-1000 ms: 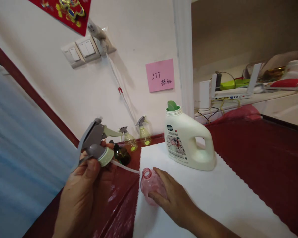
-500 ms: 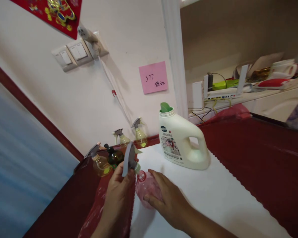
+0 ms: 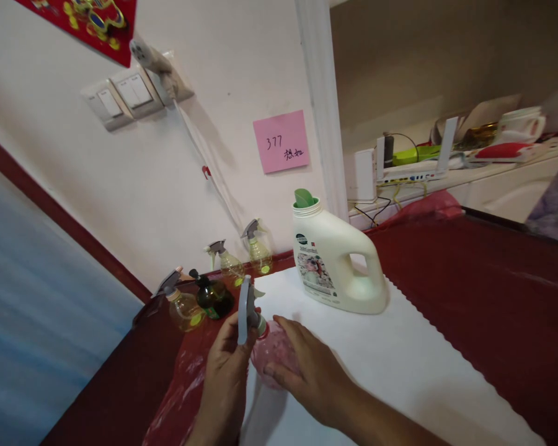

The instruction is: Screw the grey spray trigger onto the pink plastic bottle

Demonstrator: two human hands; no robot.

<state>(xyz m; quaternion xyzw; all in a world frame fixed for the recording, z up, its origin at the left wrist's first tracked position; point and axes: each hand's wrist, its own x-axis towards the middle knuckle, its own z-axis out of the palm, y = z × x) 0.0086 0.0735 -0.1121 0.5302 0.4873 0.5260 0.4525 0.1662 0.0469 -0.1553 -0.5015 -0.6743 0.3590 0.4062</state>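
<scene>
A grey trigger spray head [image 3: 247, 313] is pinched in the fingers of my left hand [image 3: 230, 353]. Its pale collar meets the red-rimmed neck of a round, clear pink bottle [image 3: 273, 356]; whether the threads have caught cannot be seen. My right hand [image 3: 314, 375] wraps around the bottle's right side, thumb in front and fingers behind. The bottle tilts a little to the left over the white sheet [image 3: 381, 371]. Behind it stands a large pale-green jug [image 3: 339, 260] with a handle, its mouth uncapped and a green scoop-like piece [image 3: 304, 198] sticking out.
At the left, along the wall, are a yellowish spray bottle [image 3: 185, 310], a dark pump bottle [image 3: 214, 297] and two more clear yellow spray bottles [image 3: 232, 266]. Dark red cloth [image 3: 493, 297] covers the table. A white router [image 3: 413, 170] sits on the shelf at right.
My left hand has brought the spray head rightward and down onto the pink bottle's mouth, closing the small gap. My right hand still holds the bottle. The view has shifted slightly.
</scene>
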